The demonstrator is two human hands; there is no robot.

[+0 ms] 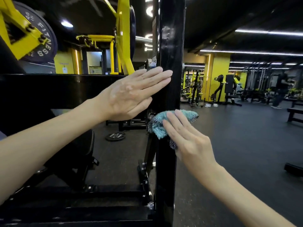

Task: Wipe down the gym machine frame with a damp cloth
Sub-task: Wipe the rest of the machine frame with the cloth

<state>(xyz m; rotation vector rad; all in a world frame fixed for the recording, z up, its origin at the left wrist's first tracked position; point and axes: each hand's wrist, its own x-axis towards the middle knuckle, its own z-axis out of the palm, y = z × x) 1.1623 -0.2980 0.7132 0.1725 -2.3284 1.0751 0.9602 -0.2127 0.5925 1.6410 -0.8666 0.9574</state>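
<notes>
Reaching in from the lower right, the right hand (188, 141) is being pressed, fingers straight and uncurled, onto a teal cloth (159, 126), which is being held against the black upright of the machine frame (170, 46) at frame centre. Just above, the upright is being touched by the left hand (131, 95), opened flat, grasping nothing.

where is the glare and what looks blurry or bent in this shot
Head view: pale sheen on the glossy black post; the person walking at far right is motion-blurred; the wide lens warps the weight plate; the left hand, right hand and cloth are sharp.
</notes>
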